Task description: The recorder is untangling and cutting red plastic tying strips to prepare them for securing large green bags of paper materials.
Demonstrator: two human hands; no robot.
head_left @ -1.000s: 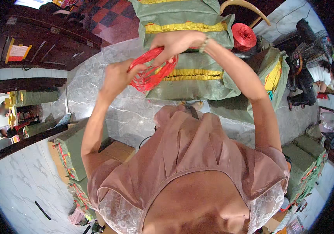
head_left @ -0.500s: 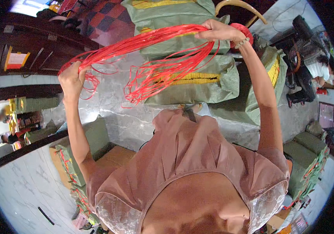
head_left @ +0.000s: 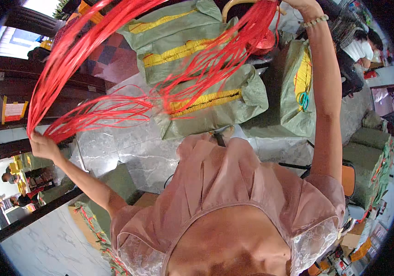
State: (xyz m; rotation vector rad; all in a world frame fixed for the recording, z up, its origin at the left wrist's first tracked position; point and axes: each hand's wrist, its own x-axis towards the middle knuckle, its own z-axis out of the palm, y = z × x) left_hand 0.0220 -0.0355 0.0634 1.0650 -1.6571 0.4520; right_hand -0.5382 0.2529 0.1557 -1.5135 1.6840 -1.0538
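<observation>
A long bundle of thin red plastic strings (head_left: 72,55) stretches between my two raised hands. My left hand (head_left: 45,146), far out at the left, is closed round one end, and loose strands trail from it toward the middle. At the top edge my right hand (head_left: 304,6) is partly cut off by the picture; the bundle hangs from it, its fingers closed on the strings as far as they show. A bracelet (head_left: 315,21) circles my right wrist. The hanging strands cross in front of green woven sacks (head_left: 247,99), which are open and show yellow contents (head_left: 206,102).
Another green sack (head_left: 293,110) stands at the right, with teal-handled scissors (head_left: 303,100) on its yellow contents. A round red object (head_left: 262,42) and a curved wooden piece (head_left: 228,8) are behind. Another person (head_left: 362,48) is bent over at far right. Green stacked bundles (head_left: 367,142) line the right side.
My hands have moved farther apart and the right one higher, up to the top edge. My left hand went outward and down in the picture. The strings now swing in a wider, higher arc.
</observation>
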